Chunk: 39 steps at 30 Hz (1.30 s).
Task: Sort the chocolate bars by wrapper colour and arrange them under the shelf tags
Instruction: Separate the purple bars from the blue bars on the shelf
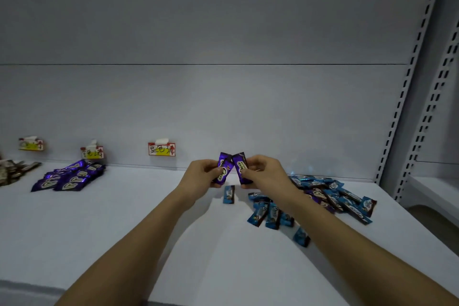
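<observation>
My left hand (202,174) grips a purple chocolate bar (224,167) and my right hand (264,172) grips a second purple bar (240,166); the two bars lean together at their tops above the shelf. A single blue bar (229,194) lies just below them. To the right sits a mixed heap of blue bars (347,196) with a purple one (319,196) among them, and a smaller blue cluster (269,213). A sorted pile of purple bars (68,177) lies at the left under a tag (92,152). Another tag (162,149) hangs behind my hands.
The white shelf (124,218) has a back panel with a third tag (31,144) at far left above brown-wrapped bars (12,171). Slotted uprights (407,97) rise at the right, with a neighbouring shelf (437,189) beyond.
</observation>
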### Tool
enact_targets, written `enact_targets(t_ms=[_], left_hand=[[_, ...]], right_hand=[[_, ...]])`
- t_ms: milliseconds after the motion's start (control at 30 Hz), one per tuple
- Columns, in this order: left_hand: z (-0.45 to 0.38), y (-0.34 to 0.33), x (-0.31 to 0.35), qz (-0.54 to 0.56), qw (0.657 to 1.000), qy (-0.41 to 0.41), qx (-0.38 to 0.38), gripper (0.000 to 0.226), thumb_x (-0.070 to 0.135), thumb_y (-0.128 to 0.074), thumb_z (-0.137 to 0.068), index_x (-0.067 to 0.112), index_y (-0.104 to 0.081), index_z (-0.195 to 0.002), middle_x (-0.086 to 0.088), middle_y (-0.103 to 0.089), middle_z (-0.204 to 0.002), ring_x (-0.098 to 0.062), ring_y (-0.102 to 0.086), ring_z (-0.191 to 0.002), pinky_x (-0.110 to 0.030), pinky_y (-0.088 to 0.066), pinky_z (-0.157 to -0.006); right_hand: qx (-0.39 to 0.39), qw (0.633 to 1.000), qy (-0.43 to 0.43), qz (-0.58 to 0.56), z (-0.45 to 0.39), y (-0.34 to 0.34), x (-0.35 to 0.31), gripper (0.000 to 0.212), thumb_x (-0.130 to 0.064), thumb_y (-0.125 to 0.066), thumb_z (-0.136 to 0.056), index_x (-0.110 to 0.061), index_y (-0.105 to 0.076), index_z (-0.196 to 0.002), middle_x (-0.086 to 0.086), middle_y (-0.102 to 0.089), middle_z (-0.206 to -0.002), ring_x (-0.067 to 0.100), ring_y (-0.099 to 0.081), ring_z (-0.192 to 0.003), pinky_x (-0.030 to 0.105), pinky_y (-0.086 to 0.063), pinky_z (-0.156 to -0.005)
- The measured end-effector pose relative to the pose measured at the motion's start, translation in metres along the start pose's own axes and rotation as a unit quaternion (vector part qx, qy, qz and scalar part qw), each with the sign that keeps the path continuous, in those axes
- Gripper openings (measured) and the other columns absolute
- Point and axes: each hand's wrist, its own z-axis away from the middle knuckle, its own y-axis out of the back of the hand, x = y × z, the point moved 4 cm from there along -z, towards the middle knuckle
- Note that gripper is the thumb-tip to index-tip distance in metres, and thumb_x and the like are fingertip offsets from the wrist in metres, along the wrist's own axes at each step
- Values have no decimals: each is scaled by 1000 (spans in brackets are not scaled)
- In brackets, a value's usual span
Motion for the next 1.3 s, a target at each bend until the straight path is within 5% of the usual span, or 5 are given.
enact_targets(t_ms=[500,667,833,1033,1300], left_hand=[[70,280,-80,-152,962,35,223,12,13,-68,-88,21,-62,-95,-2,-65,-87,-15,-63,-73,-24,-50,-54],[77,360,-101,-193,945,53,260,17,14,-68,-89,20,-65,-105,-4,-68,-95,-20,-65,-83,-35,-56,-69],[70,396,-117,-191,951,66,232,22,11,-67,-88,19,-66,-109,-5,-69,-95,-23,-67,-86,-43,-57,-82],[46,409,-118,-223,950,40,214,17,8,-66,-88,21,-64,-98,0,-70,-95,-16,-64,-83,-28,-51,-70],[28,419,-129,-332,922,34,199,25,11,-65,-89,15,-71,-113,-5,-68,-115,-16,-58,-100,-23,-42,-84]], right_hand=[[-168,980,37,97,-28,-278,4,12,-13,-67,-88,-24,-65,-86,-4,-64,-83,10,-64,-65,20,-53,-55],[-181,977,39,104,-49,-353,4,14,-7,-67,-85,-18,-67,-93,-1,-65,-76,18,-66,-66,42,-60,-75],[-146,980,52,128,-71,-389,3,14,-7,-66,-83,-21,-67,-88,1,-71,-81,22,-69,-74,42,-58,-80],[-81,984,46,152,-93,-401,8,12,-7,-67,-83,-14,-68,-92,3,-72,-87,18,-68,-81,34,-56,-77],[-58,966,101,232,-103,-422,9,15,-19,-71,-85,-14,-72,-99,-4,-63,-85,12,-60,-83,25,-47,-71]])
